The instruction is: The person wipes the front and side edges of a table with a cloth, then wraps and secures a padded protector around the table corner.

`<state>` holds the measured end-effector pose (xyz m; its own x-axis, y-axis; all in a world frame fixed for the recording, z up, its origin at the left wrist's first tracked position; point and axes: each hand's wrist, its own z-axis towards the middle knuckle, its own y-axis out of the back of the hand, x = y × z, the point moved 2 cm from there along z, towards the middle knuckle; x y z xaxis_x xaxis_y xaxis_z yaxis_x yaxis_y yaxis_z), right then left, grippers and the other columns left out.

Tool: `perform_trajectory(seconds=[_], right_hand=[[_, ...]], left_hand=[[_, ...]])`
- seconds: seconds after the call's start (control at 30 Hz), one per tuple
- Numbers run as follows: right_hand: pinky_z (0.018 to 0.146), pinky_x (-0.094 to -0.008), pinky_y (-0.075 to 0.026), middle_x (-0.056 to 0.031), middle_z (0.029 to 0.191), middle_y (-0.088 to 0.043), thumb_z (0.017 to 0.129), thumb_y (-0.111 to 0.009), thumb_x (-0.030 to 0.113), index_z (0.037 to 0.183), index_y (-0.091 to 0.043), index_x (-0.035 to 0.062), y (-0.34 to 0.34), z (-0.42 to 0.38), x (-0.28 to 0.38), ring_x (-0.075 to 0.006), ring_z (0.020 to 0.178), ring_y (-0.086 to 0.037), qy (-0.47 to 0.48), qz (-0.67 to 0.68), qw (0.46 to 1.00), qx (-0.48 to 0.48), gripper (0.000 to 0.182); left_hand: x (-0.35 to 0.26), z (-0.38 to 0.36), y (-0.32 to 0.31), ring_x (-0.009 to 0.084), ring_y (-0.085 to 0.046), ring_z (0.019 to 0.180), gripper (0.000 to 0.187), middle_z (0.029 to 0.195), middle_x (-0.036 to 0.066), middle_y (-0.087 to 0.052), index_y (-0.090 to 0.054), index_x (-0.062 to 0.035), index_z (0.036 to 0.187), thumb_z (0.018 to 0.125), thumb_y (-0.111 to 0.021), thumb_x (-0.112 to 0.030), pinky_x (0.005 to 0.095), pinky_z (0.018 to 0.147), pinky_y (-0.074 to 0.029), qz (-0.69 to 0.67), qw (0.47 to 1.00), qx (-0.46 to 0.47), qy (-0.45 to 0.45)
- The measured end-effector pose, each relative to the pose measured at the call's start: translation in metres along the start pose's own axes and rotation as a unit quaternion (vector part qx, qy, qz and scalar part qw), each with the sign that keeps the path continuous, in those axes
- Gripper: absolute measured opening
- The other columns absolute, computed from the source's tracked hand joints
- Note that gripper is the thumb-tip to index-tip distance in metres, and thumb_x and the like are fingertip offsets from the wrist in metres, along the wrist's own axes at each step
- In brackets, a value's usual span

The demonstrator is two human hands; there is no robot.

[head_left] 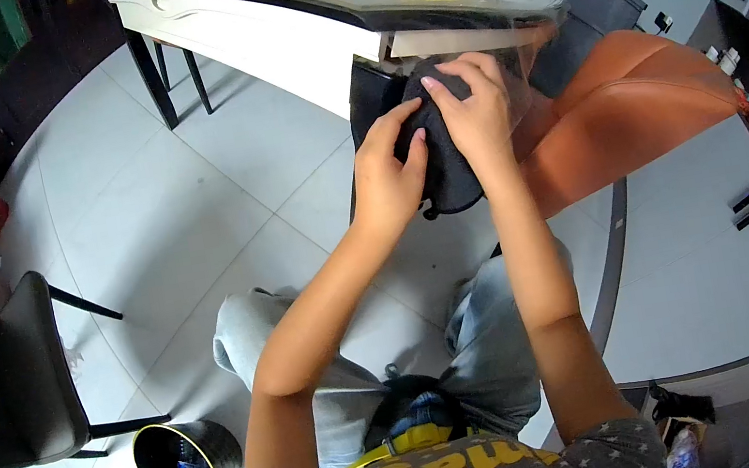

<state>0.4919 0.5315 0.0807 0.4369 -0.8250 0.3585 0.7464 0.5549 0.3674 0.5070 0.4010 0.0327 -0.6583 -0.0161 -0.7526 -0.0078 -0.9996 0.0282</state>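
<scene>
Both of my hands are on a dark, soft-looking cloth item [450, 158], close to the corner of the table. My left hand [386, 171] holds its left side, with fingers and thumb bent over the dark fabric. On the upper right part, my right hand [475, 110] grips the same item with curled fingers. Behind it is a black surface [368, 98] below the table edge, perhaps a chair. What exactly the item is, I cannot make out.
The white table [250, 33] with a glossy top stands ahead. An orange-brown chair [633, 100] is at the right, beside a low white cabinet [705, 280]. A dark chair [35, 376] and a black bin [189, 466] with a yellow rim stand at the left.
</scene>
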Motion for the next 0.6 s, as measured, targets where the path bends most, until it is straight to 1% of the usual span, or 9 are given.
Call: perform_trajectory(seconds=[0.03,0.17,0.23,0.27,0.37,0.43,0.53,0.57,0.6], right_hand=[[0.079,-0.0369,-0.047,-0.0128,0.094,-0.058,0.070,-0.076,0.017,0.082,-0.065,0.0034,-0.002,0.001,-0.001,-0.0311,0.088,-0.059,-0.027,0.006,0.999,0.023,0.021],[0.076,-0.0370,-0.047,-0.0127,0.089,-0.061,0.070,-0.076,0.019,0.084,-0.066,0.0041,-0.013,0.005,0.015,-0.0309,0.085,-0.060,0.013,0.003,1.000,-0.012,0.023],[0.074,-0.0356,-0.047,-0.0114,0.087,-0.064,0.072,-0.074,0.017,0.082,-0.067,0.0029,-0.016,0.008,0.027,-0.0295,0.080,-0.060,-0.102,-0.027,0.994,-0.021,0.018],[0.074,-0.0356,-0.047,-0.0114,0.087,-0.064,0.072,-0.074,0.017,0.082,-0.067,0.0029,-0.019,0.006,0.023,-0.0295,0.080,-0.060,-0.102,-0.028,0.994,-0.020,0.018],[0.076,-0.0362,-0.046,-0.0088,0.084,-0.065,0.073,-0.073,0.017,0.087,-0.067,0.0036,-0.028,0.001,0.015,-0.0297,0.082,-0.059,0.005,-0.060,0.996,-0.064,0.020],[0.081,-0.0383,-0.044,-0.0102,0.094,-0.064,0.079,-0.068,0.019,0.097,-0.065,0.0016,-0.030,-0.002,0.019,-0.0317,0.089,-0.056,0.110,-0.144,0.982,-0.047,0.025],[0.089,-0.0453,-0.037,-0.0169,0.109,-0.057,0.081,-0.064,0.029,0.103,-0.060,-0.0043,-0.029,-0.015,0.030,-0.0367,0.096,-0.050,0.094,-0.135,0.986,-0.010,0.040],[0.093,-0.0475,-0.035,-0.0223,0.122,-0.048,0.084,-0.059,0.031,0.110,-0.055,-0.0084,-0.025,-0.020,0.036,-0.0406,0.103,-0.047,0.081,-0.134,0.987,0.021,0.047],[0.093,-0.0475,-0.035,-0.0223,0.122,-0.048,0.084,-0.059,0.031,0.110,-0.055,-0.0084,-0.024,-0.026,0.036,-0.0406,0.103,-0.047,0.080,-0.134,0.987,0.022,0.047]], left_hand=[[0.000,-0.001,0.002,0.0164,-0.058,0.097,0.030,0.107,0.013,-0.062,-0.056,-0.0004,0.115,0.085,-0.058,0.000,0.0275,0.085,-0.045,0.000,1.000,0.000,0.003],[0.003,-0.001,0.013,0.0167,-0.059,0.092,0.026,0.102,0.013,-0.064,-0.060,0.0000,0.111,0.085,-0.059,-0.001,0.0274,0.082,-0.045,0.012,0.999,-0.039,0.013],[0.009,0.004,0.015,0.0178,-0.060,0.091,0.026,0.101,0.013,-0.064,-0.060,0.0002,0.111,0.084,-0.059,0.000,0.0277,0.082,-0.046,0.030,0.997,-0.062,-0.022],[0.010,0.006,0.016,0.0178,-0.060,0.091,0.026,0.101,0.013,-0.064,-0.060,0.0002,0.111,0.084,-0.059,0.000,0.0277,0.082,-0.046,0.030,0.997,-0.062,-0.020],[0.011,0.013,0.018,0.0184,-0.060,0.090,0.025,0.101,0.013,-0.064,-0.061,0.0004,0.110,0.084,-0.059,0.000,0.0281,0.083,-0.046,0.046,0.994,-0.081,-0.058],[0.019,0.017,0.019,0.0188,-0.060,0.090,0.025,0.101,0.012,-0.064,-0.062,0.0007,0.109,0.085,-0.059,0.000,0.0283,0.083,-0.046,0.032,0.995,-0.096,-0.013],[0.028,0.025,0.025,0.0193,-0.061,0.090,0.026,0.101,0.013,-0.064,-0.062,-0.0001,0.110,0.084,-0.059,-0.001,0.0282,0.083,-0.046,-0.041,0.993,-0.101,0.051],[0.028,0.028,0.027,0.0177,-0.060,0.089,0.027,0.101,0.012,-0.064,-0.063,-0.0012,0.111,0.084,-0.060,-0.001,0.0277,0.082,-0.046,-0.024,0.994,-0.105,0.029],[0.026,0.031,0.028,0.0177,-0.060,0.089,0.027,0.101,0.012,-0.064,-0.063,-0.0012,0.111,0.084,-0.060,-0.001,0.0277,0.082,-0.046,-0.024,0.994,-0.105,0.030]])
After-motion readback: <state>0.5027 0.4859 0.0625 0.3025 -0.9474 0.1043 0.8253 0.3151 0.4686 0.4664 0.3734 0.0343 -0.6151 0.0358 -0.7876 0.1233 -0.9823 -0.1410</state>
